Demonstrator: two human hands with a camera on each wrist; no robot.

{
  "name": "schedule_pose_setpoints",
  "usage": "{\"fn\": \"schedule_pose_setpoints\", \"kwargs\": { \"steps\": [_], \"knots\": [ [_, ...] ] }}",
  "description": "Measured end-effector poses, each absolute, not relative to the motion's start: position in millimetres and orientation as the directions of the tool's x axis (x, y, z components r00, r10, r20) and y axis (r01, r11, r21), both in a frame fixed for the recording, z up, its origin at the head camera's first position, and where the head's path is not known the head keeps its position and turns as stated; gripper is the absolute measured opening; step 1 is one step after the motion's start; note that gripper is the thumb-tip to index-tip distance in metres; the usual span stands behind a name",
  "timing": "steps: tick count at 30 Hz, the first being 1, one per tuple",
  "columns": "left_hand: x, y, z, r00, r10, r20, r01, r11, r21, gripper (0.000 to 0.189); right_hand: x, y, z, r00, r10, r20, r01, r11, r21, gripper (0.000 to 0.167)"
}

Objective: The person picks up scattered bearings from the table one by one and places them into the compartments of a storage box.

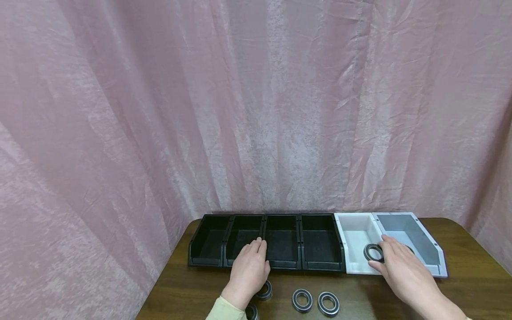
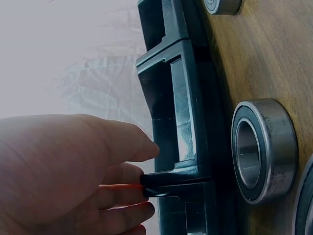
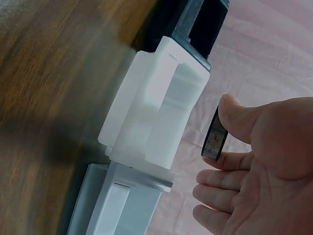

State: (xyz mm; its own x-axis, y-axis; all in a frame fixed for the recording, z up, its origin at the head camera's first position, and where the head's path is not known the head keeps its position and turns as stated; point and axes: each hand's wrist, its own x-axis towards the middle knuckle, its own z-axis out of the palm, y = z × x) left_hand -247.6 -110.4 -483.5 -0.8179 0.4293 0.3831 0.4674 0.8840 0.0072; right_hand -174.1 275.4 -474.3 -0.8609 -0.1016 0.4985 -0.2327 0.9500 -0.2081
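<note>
My right hand (image 1: 404,269) pinches a ball bearing (image 3: 215,137) between thumb and index finger, with the other fingers loosely bent. It holds the bearing above the white bin (image 1: 356,268), close to the grey bin (image 1: 439,266) on the right. My left hand (image 1: 249,269) is over the front of the black bins (image 1: 282,264), fingers extended and holding nothing. In the left wrist view its fingertips are right at the divider between two bins. Two bearings lie partly hidden beside the left hand, one of them at the wrist (image 1: 269,291).
Two more bearings, a left one (image 1: 295,301) and a right one (image 1: 321,305), lie on the wooden table (image 1: 172,293) in front of the bins. The bins stand side by side in a row. Behind them hangs a pink curtain (image 1: 280,111).
</note>
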Motion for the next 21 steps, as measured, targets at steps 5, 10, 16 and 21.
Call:
{"fn": "schedule_pose_setpoints", "kwargs": {
  "steps": [5,10,16,21],
  "knots": [
    [-247.4,-110.0,-484.4,-0.821,0.426,0.38,0.463,0.886,0.008,0.054,-179.3,275.2,-478.8,-0.832,-0.111,0.543,-0.25,0.949,-0.19,0.055],
    [-247.0,-109.8,-484.0,-0.82,0.426,0.383,0.464,0.886,0.008,0.054,-185.9,274.7,-479.4,-0.83,-0.121,0.544,-0.259,0.948,-0.185,0.054],
    [-247.4,-110.2,-483.6,-0.817,0.427,0.387,0.462,0.887,-0.002,0.054,-194.5,274.7,-477.7,-0.871,-0.107,0.479,-0.226,0.954,-0.199,0.055],
    [-246.9,-110.0,-483.3,-0.819,0.425,0.386,0.459,0.888,-0.002,0.054,-203.0,273.8,-475.1,-0.889,-0.101,0.447,-0.204,0.961,-0.187,0.058]
  ]
}}
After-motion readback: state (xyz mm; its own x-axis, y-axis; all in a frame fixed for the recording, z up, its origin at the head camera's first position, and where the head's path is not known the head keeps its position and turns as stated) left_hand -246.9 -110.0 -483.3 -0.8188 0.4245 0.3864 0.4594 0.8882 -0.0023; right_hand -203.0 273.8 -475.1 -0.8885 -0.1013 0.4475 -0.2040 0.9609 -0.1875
